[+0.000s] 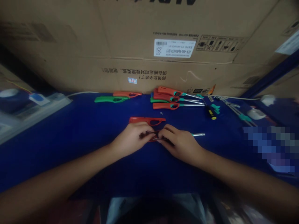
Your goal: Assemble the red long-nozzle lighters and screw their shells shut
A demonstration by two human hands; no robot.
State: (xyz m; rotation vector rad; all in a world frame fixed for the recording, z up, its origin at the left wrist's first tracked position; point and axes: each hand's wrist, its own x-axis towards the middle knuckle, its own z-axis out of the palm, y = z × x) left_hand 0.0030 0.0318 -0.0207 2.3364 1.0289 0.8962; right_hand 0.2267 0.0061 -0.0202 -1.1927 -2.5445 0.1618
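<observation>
My left hand and my right hand meet at the middle of the table, fingers closed on a red gas lighter. The fingers cover most of its body and the small dark parts between them. Its metal tube sticks out to the right of my right hand. Just behind my left hand lies a loose red handle shell with a trigger opening. Two tiny screws rest on the blue table behind the hands.
Several lighters are heaped at the back beside a cardboard box. An orange shell and a green shell lie left of them. Rightward are a black-and-yellow screwdriver, teal pieces and metal tubes.
</observation>
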